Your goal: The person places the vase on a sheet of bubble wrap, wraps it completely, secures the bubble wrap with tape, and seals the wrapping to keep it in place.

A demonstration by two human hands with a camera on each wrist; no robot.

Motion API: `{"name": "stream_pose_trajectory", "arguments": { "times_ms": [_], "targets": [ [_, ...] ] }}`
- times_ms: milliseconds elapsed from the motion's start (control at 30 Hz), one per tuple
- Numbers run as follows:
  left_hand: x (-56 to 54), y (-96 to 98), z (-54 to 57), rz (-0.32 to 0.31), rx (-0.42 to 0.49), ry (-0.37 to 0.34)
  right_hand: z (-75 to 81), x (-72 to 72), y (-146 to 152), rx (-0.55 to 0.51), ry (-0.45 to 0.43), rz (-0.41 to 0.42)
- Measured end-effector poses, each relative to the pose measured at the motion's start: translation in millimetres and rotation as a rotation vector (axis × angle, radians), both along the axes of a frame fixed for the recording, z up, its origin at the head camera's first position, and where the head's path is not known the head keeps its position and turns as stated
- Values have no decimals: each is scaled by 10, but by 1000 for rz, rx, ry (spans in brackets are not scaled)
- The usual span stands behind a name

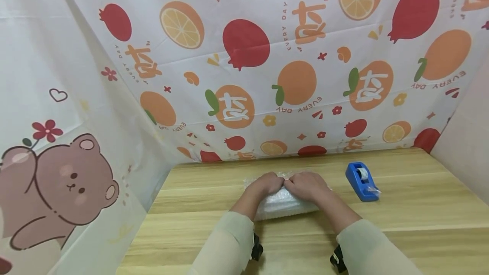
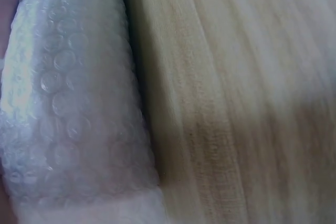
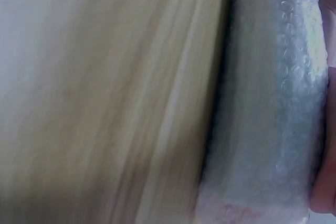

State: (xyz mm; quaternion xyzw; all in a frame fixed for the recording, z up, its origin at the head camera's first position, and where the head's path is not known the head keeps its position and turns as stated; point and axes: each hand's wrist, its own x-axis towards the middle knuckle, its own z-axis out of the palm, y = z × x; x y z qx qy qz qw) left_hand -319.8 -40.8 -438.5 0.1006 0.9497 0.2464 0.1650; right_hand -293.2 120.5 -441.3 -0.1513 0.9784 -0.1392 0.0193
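Note:
A bundle of clear bubble wrap (image 1: 284,207) lies on the wooden table, its long side facing me. My left hand (image 1: 270,183) grips the top of it with curled fingers. Close beside, almost touching, my right hand (image 1: 306,186) grips it too, thumbs side by side. In the left wrist view the bubble wrap (image 2: 73,93) has a rounded face; just a sliver of the hand shows at the edge. From the right wrist, the wrap (image 3: 273,87) looks equally rounded, with fingers (image 3: 326,177) along its far side. Whatever is inside cannot be made out.
A blue tape dispenser (image 1: 366,197) with a loose tape end stands to the right of the wrap. The wooden table (image 1: 198,207) reaches a fruit-printed cloth (image 1: 263,92) at the back. A bear-printed cloth (image 1: 76,181) hangs on the left.

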Motion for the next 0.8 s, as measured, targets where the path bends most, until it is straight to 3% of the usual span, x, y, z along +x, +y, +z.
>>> {"name": "stream_pose_trajectory", "arguments": {
  "times_ms": [167,367,500,633,733,800],
  "targets": [
    [-29,6,-45,5,34,-25,37,4,2,-2,-61,-34],
    [-58,-19,-76,5,98,-54,33,26,-5,12,-49,-66],
    [-29,-15,-42,-10,87,-20,20,26,-9,5,-36,-75],
    [54,6,-6,-35,-12,91,-6,47,-22,0,-21,-73],
    [118,22,18,-58,-133,241,-28,54,-41,8,-2,-68],
    [153,31,40,-85,-248,386,-42,54,-58,16,13,-59]
  ]
}}
